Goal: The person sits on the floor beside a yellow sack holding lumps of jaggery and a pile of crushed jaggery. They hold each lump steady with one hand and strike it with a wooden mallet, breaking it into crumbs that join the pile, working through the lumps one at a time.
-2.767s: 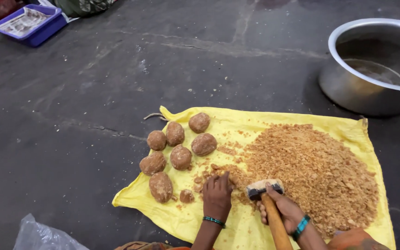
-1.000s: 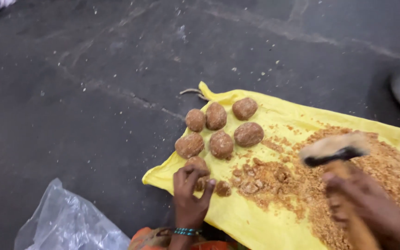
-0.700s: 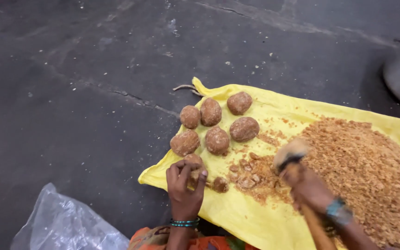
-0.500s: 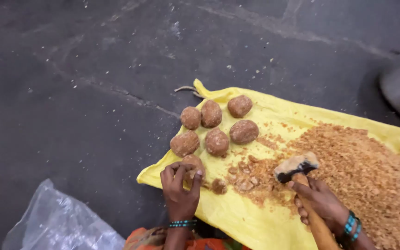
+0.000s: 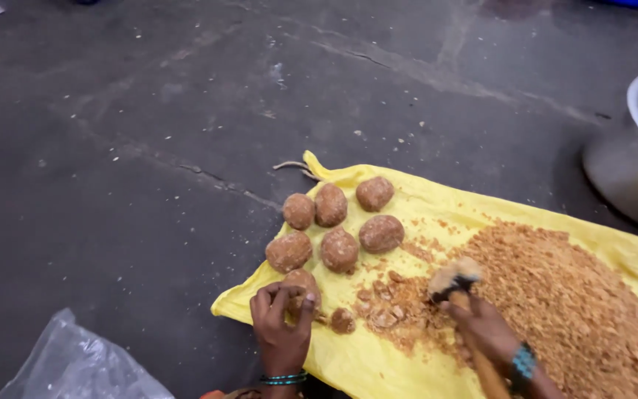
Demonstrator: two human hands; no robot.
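A yellow cloth (image 5: 407, 203) lies on the dark floor. Several round brown lumps (image 5: 340, 249) sit on its left part. A broad heap of brown crumbs (image 5: 570, 295) covers its right part. My left hand (image 5: 282, 325) is shut on one brown lump (image 5: 303, 281) at the cloth's near left edge. My right hand (image 5: 485, 329) grips a wooden-handled mallet (image 5: 453, 277), whose head rests on broken pieces (image 5: 385, 310) between the lumps and the heap. A small loose chunk (image 5: 342, 320) lies beside my left hand.
A big metal pot (image 5: 633, 170) stands at the right edge, past the cloth. A crumpled clear plastic bag (image 5: 75, 366) lies at the bottom left. Dark, speckled concrete floor (image 5: 149, 111) surrounds the cloth.
The mallet came down from a raised position onto the broken pieces. My left hand stayed on the lump at the cloth's near edge. The view shifted slightly.
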